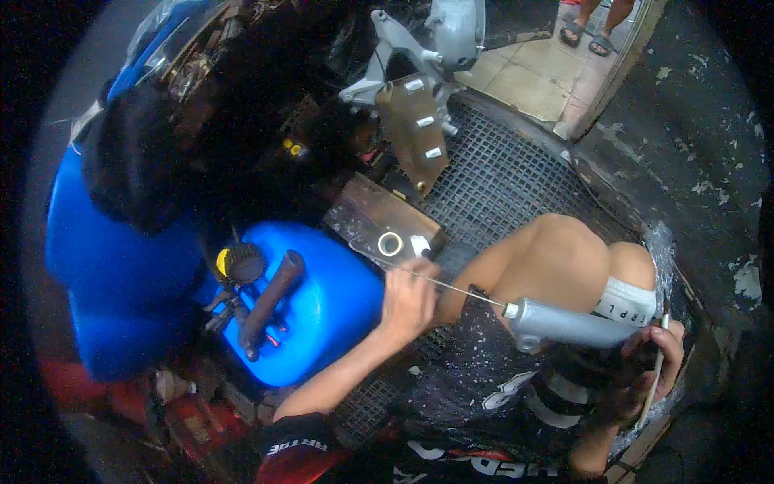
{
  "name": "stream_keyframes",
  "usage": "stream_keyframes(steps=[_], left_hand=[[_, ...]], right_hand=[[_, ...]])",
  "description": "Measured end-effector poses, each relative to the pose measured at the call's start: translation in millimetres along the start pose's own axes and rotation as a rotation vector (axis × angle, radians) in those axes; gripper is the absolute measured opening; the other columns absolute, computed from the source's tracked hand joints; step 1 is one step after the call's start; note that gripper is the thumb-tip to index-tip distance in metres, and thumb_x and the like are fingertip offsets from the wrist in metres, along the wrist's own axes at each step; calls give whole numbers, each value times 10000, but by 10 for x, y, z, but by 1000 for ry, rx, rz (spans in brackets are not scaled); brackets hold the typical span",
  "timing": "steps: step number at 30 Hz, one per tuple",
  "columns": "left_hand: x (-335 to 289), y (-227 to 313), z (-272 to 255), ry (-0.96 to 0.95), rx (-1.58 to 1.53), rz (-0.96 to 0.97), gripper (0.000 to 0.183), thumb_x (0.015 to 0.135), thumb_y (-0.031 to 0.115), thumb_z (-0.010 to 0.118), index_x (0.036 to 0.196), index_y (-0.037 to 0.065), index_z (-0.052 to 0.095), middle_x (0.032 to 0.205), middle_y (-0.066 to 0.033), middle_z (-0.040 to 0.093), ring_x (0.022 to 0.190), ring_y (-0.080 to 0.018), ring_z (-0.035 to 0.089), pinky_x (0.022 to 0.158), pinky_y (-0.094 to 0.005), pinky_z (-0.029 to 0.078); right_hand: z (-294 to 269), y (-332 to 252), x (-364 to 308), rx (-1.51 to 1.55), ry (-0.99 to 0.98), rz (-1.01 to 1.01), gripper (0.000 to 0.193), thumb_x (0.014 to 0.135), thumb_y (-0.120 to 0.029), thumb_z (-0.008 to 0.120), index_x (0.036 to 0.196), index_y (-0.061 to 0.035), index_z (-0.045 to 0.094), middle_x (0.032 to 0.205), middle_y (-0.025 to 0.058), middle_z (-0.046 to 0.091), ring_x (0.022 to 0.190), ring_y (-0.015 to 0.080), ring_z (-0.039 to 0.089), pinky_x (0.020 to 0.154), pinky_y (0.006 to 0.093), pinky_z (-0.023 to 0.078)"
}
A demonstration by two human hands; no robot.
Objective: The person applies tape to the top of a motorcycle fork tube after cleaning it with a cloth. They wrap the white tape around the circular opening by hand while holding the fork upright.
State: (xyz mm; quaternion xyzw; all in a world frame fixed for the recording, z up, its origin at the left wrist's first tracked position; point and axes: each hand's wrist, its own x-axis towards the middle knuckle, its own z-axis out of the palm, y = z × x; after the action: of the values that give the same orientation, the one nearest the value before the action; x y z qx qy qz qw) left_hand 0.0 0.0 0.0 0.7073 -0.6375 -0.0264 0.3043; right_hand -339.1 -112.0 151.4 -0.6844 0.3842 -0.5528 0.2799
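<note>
A silver-grey metal cylinder (572, 323) lies across my lap, a pale collar at its left end. Out of that collar a thin rod (468, 291) runs up to the left. My left hand (409, 298) is closed round the rod, above my knee. At the cylinder's far right end my right hand (667, 363) has its fingers bent, partly hidden behind a slim pale stick (655, 373) that crosses them. That end of the cylinder is dark and blurred, so the exact grip on it is unclear.
A blue plastic jerrycan (339, 310) stands at left, with a dark hammer-like tool (272, 306) on top. Beyond it, a wooden block (383, 210) bears a pale ring (390, 244). Farther off are a grey metal casting (399, 56) and a black grid mat (508, 161). Another person's sandalled feet (587, 39) show top right.
</note>
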Motion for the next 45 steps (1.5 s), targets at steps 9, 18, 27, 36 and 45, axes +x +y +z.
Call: stream_keyframes(steps=[9,18,27,36,45], left_hand=[[398,-676,526,19,407,-194,290,889,128,663,1169,54,688,1226,-130,621,1173,-341,559,1004,-494,416],[467,-655,531,-236,617,-153,181,886,176,679,1043,88,675,1054,-98,697,1088,-294,620,999,-486,423],[497,16,-89,-453,494,-190,254,865,51,622,1117,62,661,945,-178,722,950,-392,686,880,-495,524],[748,1354,-1600,-788,-411,175,177,792,51,739,967,33,720,982,-107,649,895,-333,656,814,-435,550],[911,1956,-1648,-394,-285,322,527,753,-36,776,1272,9,698,841,-110,646,672,-254,616,624,-394,505]], right_hand=[[11,-30,36,-1,-80,-159,639,1038,-599,498,1213,8,592,938,125,515,708,154,489,593,246,364],[231,-179,305,16,-180,-148,377,1060,-403,571,1062,-48,700,959,163,672,805,223,624,715,340,503],[433,-310,731,-91,-311,-304,217,772,-91,814,983,-50,780,922,132,681,816,276,670,704,381,533],[445,-310,581,-47,-364,-256,207,772,-180,844,951,-92,790,885,95,684,757,273,660,665,385,518],[243,-318,496,-21,-542,-325,466,675,-554,881,951,-185,812,894,24,698,731,227,643,611,359,451]])
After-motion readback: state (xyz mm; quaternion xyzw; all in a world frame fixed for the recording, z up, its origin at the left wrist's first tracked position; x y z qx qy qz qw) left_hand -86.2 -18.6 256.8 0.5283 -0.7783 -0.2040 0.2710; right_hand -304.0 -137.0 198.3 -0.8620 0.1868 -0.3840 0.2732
